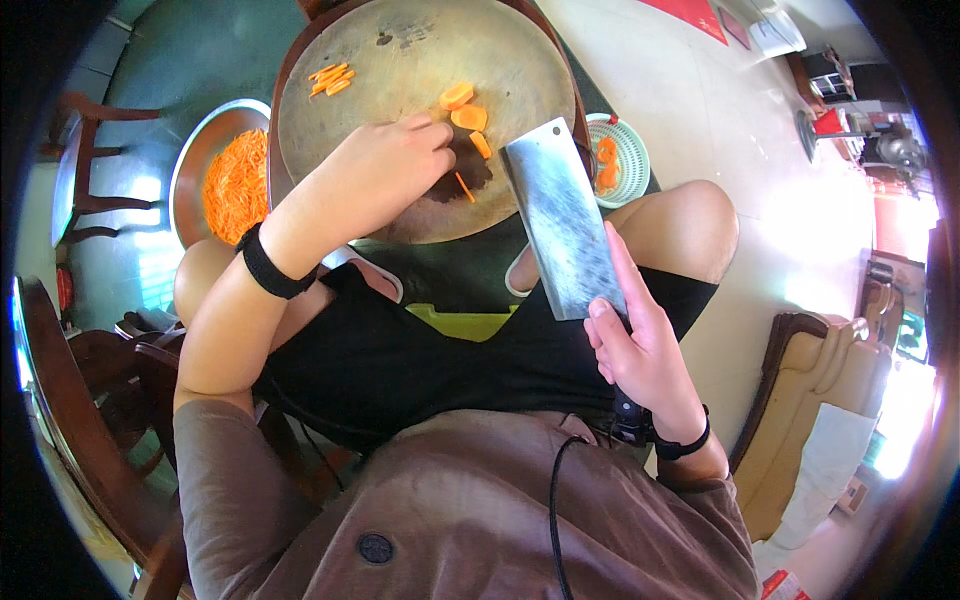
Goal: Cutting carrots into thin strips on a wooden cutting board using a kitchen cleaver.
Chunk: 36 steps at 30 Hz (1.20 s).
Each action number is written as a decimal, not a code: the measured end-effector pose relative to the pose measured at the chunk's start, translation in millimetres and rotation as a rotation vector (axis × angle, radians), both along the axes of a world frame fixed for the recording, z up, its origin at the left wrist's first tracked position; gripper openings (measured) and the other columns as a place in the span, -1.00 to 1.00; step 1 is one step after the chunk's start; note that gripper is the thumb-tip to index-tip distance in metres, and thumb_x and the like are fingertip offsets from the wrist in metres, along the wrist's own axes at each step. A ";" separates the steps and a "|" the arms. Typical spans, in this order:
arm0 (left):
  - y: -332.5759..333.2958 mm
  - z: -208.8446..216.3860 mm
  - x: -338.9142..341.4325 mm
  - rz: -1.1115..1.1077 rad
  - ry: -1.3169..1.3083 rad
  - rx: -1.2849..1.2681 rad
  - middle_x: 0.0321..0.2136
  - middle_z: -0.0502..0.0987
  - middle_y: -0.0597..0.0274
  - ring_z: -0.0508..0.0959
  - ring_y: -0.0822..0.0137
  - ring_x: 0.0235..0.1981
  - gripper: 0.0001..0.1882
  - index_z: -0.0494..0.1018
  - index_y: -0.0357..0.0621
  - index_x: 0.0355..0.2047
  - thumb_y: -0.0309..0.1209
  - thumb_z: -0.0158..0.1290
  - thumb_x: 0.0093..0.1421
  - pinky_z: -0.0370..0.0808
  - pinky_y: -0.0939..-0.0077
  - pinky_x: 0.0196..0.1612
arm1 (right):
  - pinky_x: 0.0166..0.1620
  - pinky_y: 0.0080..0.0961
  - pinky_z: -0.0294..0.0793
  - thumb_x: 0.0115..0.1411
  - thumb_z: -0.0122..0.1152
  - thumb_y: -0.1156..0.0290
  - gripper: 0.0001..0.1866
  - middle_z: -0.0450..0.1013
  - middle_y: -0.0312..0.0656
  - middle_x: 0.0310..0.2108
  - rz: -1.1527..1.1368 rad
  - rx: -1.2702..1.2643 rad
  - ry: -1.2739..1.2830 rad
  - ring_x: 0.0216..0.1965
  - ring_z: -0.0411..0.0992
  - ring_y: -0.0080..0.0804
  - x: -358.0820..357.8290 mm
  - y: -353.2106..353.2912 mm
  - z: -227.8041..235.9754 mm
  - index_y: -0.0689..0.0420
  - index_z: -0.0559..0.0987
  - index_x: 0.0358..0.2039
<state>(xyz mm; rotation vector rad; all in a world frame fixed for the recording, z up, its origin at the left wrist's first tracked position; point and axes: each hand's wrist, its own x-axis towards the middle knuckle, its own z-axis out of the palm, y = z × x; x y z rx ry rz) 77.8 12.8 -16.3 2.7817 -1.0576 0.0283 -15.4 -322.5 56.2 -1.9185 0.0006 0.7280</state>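
Observation:
My right hand (640, 350) grips the handle of a broad cleaver (562, 220), its blade tilted up beside the right edge of a round cutting board (520, 60). Over the near part of the board, my left hand (400, 150) has its fingers curled downward; the fingertips are hidden, so anything between them does not show. Just right of it lie thick orange carrot pieces (469, 118), with a thin carrot strip (465, 187) on a dark wet patch nearer me. Several cut carrot sticks (332, 79) rest at the board's far left.
Left of the board stands a metal bowl (188, 165) heaped with shredded carrot (238, 185). A pale green colander (632, 165) holding carrot pieces (606, 160) sits on the right. My knees flank the board. A wooden chair (90, 165) is at left, a tan sofa (800, 400) at right.

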 end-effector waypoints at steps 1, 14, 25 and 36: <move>-1.2 -0.9 -0.7 -0.025 -0.037 -0.017 -0.21 0.56 0.19 0.63 0.12 -0.09 -0.84 0.57 -0.15 -0.20 -0.44 0.16 0.21 0.66 0.26 -0.08 | -0.21 -0.49 0.52 0.54 -0.01 0.53 -0.20 0.51 -0.25 -0.35 0.004 -0.005 0.035 -0.41 0.37 -0.57 0.5 -1.0 0.5 -0.03 -0.04 0.69; -28.7 -6.9 -4.4 -0.104 -0.170 0.047 -0.20 0.55 0.31 0.63 0.31 -0.07 -0.85 0.59 -0.12 -0.21 -0.42 0.14 0.21 0.69 0.41 -0.15 | -0.26 -0.49 0.51 0.52 -0.01 0.51 -0.18 0.43 -0.31 -0.47 -0.002 -0.013 0.059 -0.46 0.36 -0.59 -1.3 2.3 -7.0 -0.16 -0.03 0.69; 53.4 18.5 30.3 0.245 0.075 -0.016 -0.28 0.59 -0.07 0.65 -0.17 -0.17 -0.87 0.51 -0.19 -0.17 -0.41 0.06 0.36 0.60 0.00 -0.14 | -0.54 -0.66 0.37 0.53 -0.07 0.52 -0.18 0.33 -0.37 -0.44 -0.004 0.028 0.020 -0.62 0.21 -0.71 1.0 0.5 -12.7 -0.24 -0.03 0.69; 87.4 21.1 50.9 0.382 0.213 -0.300 -0.21 0.66 -0.04 0.66 -0.10 -0.17 -0.78 0.67 -0.22 -0.11 -0.37 0.24 0.31 0.61 0.14 -0.09 | -0.55 -0.66 0.36 0.52 -0.08 0.52 -0.18 0.31 -0.38 -0.46 -0.004 0.034 0.013 -0.61 0.20 -0.72 4.9 -2.2 -16.2 -0.23 -0.03 0.69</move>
